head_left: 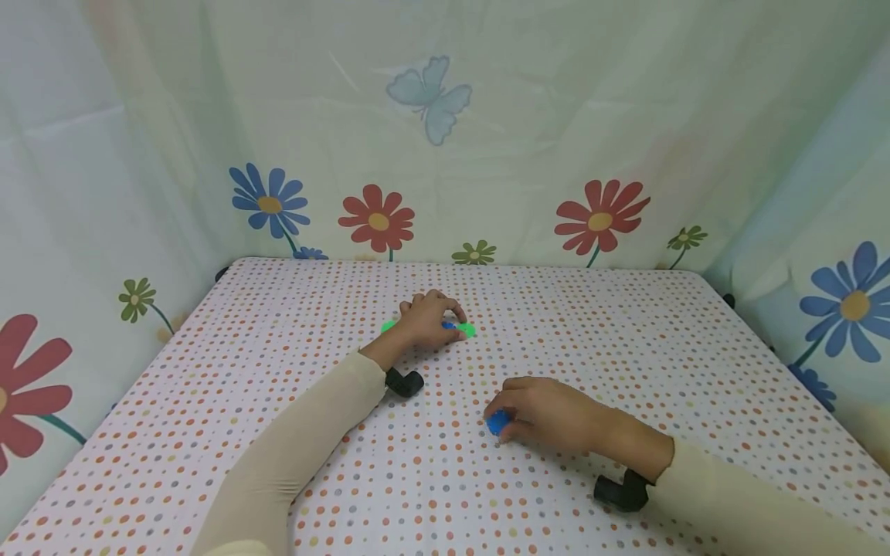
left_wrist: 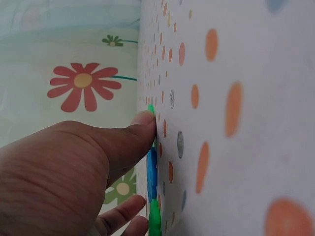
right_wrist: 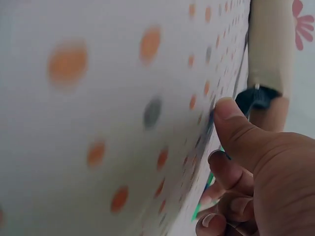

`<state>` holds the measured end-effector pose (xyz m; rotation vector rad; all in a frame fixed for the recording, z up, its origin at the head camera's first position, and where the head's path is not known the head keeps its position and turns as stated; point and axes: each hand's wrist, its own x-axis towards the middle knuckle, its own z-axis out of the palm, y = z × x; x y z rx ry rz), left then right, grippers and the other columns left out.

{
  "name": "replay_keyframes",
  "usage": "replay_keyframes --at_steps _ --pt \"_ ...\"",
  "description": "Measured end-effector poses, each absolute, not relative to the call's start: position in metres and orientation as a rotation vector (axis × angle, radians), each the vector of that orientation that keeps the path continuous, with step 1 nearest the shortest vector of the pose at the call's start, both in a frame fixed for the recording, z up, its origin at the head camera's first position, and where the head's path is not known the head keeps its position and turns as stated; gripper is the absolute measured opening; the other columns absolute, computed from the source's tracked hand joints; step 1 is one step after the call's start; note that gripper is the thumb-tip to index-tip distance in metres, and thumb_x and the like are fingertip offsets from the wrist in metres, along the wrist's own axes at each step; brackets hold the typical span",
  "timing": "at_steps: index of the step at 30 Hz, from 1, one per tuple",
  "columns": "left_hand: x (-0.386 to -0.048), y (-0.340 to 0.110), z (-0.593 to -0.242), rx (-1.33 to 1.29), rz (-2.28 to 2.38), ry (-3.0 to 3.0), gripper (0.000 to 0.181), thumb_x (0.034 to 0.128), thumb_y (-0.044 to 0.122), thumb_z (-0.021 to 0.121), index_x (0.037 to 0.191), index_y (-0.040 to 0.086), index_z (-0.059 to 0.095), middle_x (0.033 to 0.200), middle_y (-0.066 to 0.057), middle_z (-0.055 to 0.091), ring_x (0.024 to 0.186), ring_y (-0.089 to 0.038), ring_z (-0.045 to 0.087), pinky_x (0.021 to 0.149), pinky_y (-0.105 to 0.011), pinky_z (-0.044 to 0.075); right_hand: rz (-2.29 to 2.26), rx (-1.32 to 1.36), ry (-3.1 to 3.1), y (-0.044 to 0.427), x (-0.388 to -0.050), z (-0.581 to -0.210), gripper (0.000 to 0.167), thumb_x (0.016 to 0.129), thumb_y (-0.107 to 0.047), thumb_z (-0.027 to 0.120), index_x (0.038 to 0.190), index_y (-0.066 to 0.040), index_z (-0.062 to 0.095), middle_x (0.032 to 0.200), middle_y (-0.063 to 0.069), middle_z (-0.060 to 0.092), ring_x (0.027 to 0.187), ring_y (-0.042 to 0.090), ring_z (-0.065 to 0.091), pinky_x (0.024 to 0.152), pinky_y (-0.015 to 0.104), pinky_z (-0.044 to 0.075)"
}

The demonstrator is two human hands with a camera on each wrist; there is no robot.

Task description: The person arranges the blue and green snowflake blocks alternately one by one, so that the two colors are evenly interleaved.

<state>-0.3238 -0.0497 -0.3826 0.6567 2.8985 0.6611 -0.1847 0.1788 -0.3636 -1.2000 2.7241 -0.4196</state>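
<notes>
My left hand [head_left: 429,323] arches over a row of small flat discs near the middle of the table. A green disc [head_left: 467,330] shows at its right end, a blue disc [head_left: 449,325] beside it, and another green disc [head_left: 389,326] to the left. The thumb and forefinger close about the right green disc; in the left wrist view the thumb tip [left_wrist: 143,118] touches it, and the row lies flat. Nearer and to the right, my right hand [head_left: 552,413] pinches a separate blue disc [head_left: 497,421] between thumb and fingers, low over the table. The left hand hides part of the row.
The table [head_left: 389,494] wears a white cloth with coloured dots. Flower-printed curtains [head_left: 487,154] stand behind it and at both sides. Black wrist mounts [head_left: 405,383] jut from the sleeves on each arm.
</notes>
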Motion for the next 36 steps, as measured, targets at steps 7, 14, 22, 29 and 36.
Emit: replay_keyframes --at_steps 7,14,22,29,36 --pt "-0.325 -0.050 -0.384 0.662 0.678 2.898 0.021 0.0914 0.044 0.068 0.110 0.034 0.067 0.147 -0.003 0.044 0.131 -0.035 0.039 0.098 -0.053 0.026 -0.469 -0.995 2.827 0.187 -0.223 -0.365 0.029 0.084 -0.030 0.078 0.109 -0.017 0.073 0.084 -0.015 0.061 0.071 0.002 0.049 0.065 0.020 0.044" --pt "-0.324 -0.050 -0.384 0.648 0.691 2.885 0.021 0.0915 0.043 0.068 0.110 0.033 0.067 0.146 -0.003 0.043 0.132 -0.035 0.038 0.100 -0.054 0.026 -0.527 -0.833 2.854 0.190 -0.265 -0.363 0.031 0.085 -0.029 0.077 0.111 -0.011 0.072 0.080 -0.008 0.061 0.065 0.009 0.046 0.059 0.023 0.040" --pt "-0.323 -0.051 -0.382 0.634 0.695 2.883 0.021 0.0915 0.042 0.068 0.110 0.032 0.067 0.147 -0.003 0.043 0.134 -0.035 0.037 0.102 -0.056 0.025 -0.518 -0.781 2.888 0.187 -0.298 -0.363 0.032 0.086 -0.030 0.076 0.112 -0.011 0.071 0.082 -0.003 0.063 0.067 0.011 0.050 0.061 0.025 0.042" --pt "-0.323 -0.049 -0.382 0.646 0.671 2.891 0.021 0.0920 0.043 0.067 0.110 0.033 0.067 0.146 -0.002 0.044 0.132 -0.034 0.038 0.101 -0.055 0.025 -0.531 -0.803 2.909 0.185 -0.312 -0.364 0.034 0.084 -0.027 0.079 0.111 -0.008 0.073 0.080 -0.002 0.064 0.067 0.011 0.051 0.062 0.026 0.043" --pt "-0.325 -0.048 -0.382 0.637 0.659 2.898 0.021 0.0919 0.043 0.067 0.110 0.033 0.066 0.146 -0.003 0.044 0.133 -0.034 0.038 0.103 -0.057 0.025 -0.500 -0.779 2.923 0.182 -0.323 -0.364 0.033 0.084 -0.026 0.079 0.111 -0.008 0.074 0.079 -0.002 0.065 0.070 0.011 0.053 0.065 0.027 0.044"
